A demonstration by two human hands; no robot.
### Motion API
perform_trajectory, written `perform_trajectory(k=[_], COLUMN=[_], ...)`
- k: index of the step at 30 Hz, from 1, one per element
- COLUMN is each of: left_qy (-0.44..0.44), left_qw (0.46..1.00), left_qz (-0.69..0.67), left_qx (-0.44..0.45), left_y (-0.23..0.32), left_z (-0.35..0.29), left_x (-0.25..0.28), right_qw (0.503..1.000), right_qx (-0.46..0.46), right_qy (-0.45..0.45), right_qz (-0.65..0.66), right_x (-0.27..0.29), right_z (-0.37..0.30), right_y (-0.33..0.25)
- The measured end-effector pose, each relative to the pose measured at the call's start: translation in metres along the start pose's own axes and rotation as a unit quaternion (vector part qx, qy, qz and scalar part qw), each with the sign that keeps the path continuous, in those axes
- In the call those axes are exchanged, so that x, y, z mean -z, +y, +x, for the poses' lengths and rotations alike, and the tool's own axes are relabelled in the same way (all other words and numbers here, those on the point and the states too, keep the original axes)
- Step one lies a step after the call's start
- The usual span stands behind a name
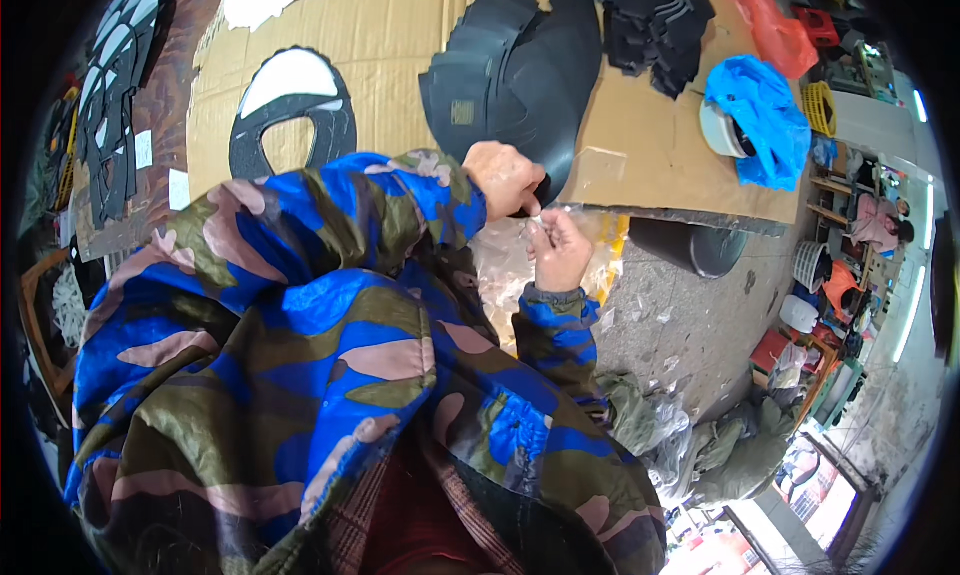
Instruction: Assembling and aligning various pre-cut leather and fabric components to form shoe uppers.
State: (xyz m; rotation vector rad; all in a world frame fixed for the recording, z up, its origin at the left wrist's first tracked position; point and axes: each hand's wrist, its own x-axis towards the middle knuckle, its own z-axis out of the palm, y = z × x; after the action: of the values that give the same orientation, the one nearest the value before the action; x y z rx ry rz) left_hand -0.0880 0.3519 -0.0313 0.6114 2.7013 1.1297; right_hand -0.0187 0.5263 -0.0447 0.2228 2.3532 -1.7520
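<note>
My left hand [505, 180] is closed at the lower edge of a large smooth black sheet [560, 65], with its fingertips pinched together. Just below and to the right, my right hand [558, 250] is also closed, thumb against finger, its tips almost touching the left ones. What either pinch holds is too small or hidden to make out. Fanned black cut pieces [470, 80] overlap the sheet's left side. Farther left lies a black shoe-upper piece [342, 140] with a white panel and an open middle.
Cardboard [390, 55] covers the tabletop. More black pieces [655, 25] lie at the back. A blue plastic bag [765, 115] sits around a white container at the right. Shoe-upper pieces [122, 95] are stacked far left. Below the table edge stands a dark cylinder [700, 247].
</note>
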Motion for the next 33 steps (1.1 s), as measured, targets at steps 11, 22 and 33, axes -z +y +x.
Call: perform_trajectory(k=[11, 22, 33], left_qy=[0.023, 0.012, -0.087], left_qw=[0.977, 0.992, 0.946], left_qz=[-0.209, -0.09, -0.312], left_qx=[0.027, -0.084, 0.016], left_y=[-0.01, 0.003, -0.013], left_z=[-0.01, -0.011, 0.008], left_x=[0.004, 0.011, 0.008], right_qw=[0.991, 0.999, 0.991], right_qx=[-0.039, 0.008, 0.016], right_qy=[-0.021, -0.018, -0.012], right_qz=[0.127, 0.043, 0.135], right_x=[-0.003, -0.004, 0.0], right_z=[-0.001, -0.001, 0.002], right_y=[-0.003, -0.014, -0.004])
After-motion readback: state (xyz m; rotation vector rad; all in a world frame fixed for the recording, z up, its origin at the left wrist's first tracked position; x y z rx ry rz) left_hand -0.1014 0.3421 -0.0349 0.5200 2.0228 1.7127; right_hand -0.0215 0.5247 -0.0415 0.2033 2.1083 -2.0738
